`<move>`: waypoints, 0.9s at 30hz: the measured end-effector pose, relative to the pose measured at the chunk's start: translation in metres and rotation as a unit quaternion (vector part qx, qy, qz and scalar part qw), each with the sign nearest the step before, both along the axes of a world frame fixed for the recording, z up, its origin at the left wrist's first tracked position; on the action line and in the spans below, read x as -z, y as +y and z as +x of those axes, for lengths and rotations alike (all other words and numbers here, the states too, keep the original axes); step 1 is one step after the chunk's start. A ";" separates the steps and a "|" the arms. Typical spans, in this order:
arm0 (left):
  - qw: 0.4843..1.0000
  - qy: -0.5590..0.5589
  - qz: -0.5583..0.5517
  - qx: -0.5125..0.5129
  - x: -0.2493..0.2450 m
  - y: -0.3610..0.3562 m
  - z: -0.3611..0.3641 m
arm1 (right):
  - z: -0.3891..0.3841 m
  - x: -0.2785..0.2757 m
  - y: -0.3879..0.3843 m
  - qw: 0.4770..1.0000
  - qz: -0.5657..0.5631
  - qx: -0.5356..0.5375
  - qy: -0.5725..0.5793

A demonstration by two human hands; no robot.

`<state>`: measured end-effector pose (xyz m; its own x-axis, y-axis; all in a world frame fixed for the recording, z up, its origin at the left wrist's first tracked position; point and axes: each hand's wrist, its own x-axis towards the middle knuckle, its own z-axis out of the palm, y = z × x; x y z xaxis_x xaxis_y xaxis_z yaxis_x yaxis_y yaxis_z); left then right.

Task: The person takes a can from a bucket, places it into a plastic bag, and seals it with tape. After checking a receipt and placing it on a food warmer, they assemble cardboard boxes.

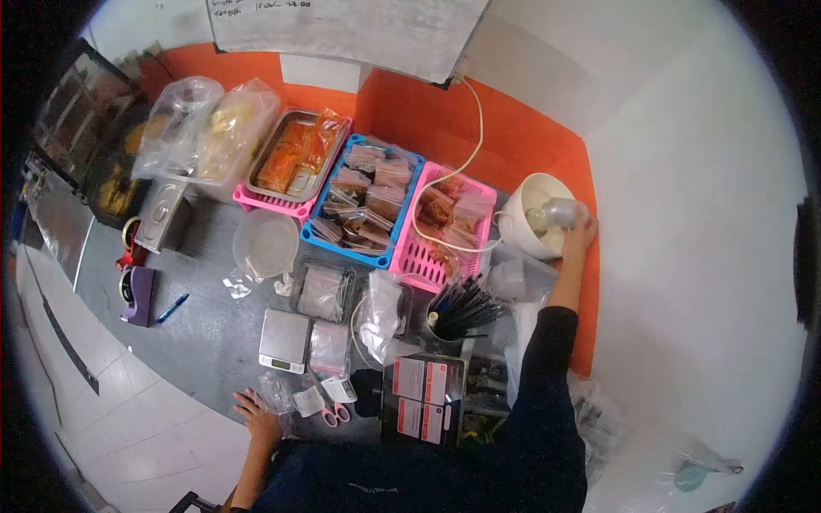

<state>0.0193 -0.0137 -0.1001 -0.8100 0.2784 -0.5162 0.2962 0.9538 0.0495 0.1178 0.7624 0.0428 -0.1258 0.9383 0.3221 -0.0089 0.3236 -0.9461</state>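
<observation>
Left hand (256, 416): open, palm down, fingers spread on the near edge of the counter (205, 329), gripping nothing. Just beside it lie small clear bags (278, 392), paper labels (339, 389) and pink-handled scissors (335, 416). A digital scale (284, 340) stands just behind these, with a clear tub of bags (323, 292) behind it. Red-and-white printed cards (423, 398) lie right of the scissors, and a cup of black straws (462, 309) stands behind the cards. Right hand (580, 232): extended on a dark-sleeved arm to the far right of the counter, fingers closed around a clear plastic cup (558, 213). The cup is tilted on its side at the mouth of a white bowl (519, 224), which sits against the orange wall. A white cable (475, 145) runs from the wall down across a pink basket (479, 224) of packets, just left of the bowl. A blue basket (338, 244) of packets adjoins it, then a metal tray (291, 115) of orange packets. At far left lie a purple tape dispenser (137, 295) and a blue pen (172, 308).
</observation>
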 end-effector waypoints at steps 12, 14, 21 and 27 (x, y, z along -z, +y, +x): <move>0.996 0.044 -0.031 0.067 0.018 -0.008 -0.004 | -0.005 -0.050 0.011 0.814 -0.339 -0.076 0.466; 0.993 0.014 -0.058 0.099 0.002 0.003 -0.006 | -0.009 -0.065 -0.007 0.833 -0.315 -0.164 0.424; 0.996 -0.026 -0.053 0.066 -0.024 0.021 -0.008 | -0.009 -0.050 0.003 0.831 -0.327 -0.101 0.439; 0.998 -0.007 0.010 -0.054 -0.005 0.012 -0.005 | -0.019 -0.070 -0.003 0.812 -0.351 -0.110 0.453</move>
<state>0.0143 -0.0013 -0.0948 -0.8285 0.2001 -0.5230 0.1914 0.9789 0.0714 0.0987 0.7597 0.1129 -0.3245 0.9178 -0.2288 -0.7884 -0.3961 -0.4707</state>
